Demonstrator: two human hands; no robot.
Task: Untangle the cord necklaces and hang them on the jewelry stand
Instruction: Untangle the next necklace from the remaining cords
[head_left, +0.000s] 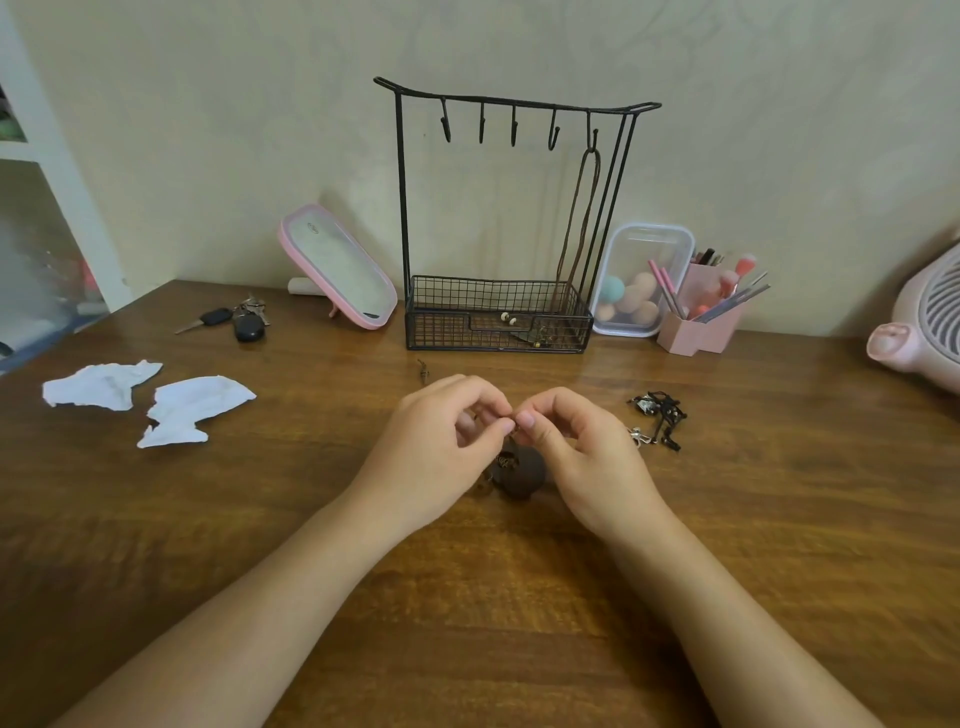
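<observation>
The head view shows both hands meeting over the middle of the wooden table (467, 613), a little in front of the jewelry stand (452, 322). The left hand (441, 441) and the right hand (582, 452) each close thumb and forefinger in a fine pinch on the brown cord necklace (505, 461). Their fingertips almost touch over what I take to be a knot, and the other fingers curl loosely. The necklace's dark round pendant (524, 475) sits just beneath the hands (whether it rests on the wood I cannot tell), and a loose cord end (423, 370) lies beyond the left knuckles. Another brown necklace, the hung necklace (592, 153), drops from the rightmost hook into the stand's wire basket, and four hooks (481, 130) are free. A black cord tangle (660, 418) lies on the table just right of the right hand, touched by neither hand. The step in hand looks like picking a knot open. To do it well, push slack into the knot rather than pulling the ends apart, since tension would probably tighten it. Keep the pinches close to the crossing, let the pendant's weight stay off the cord, and tease out one loop at a time before feeding the free end back through.
</observation>
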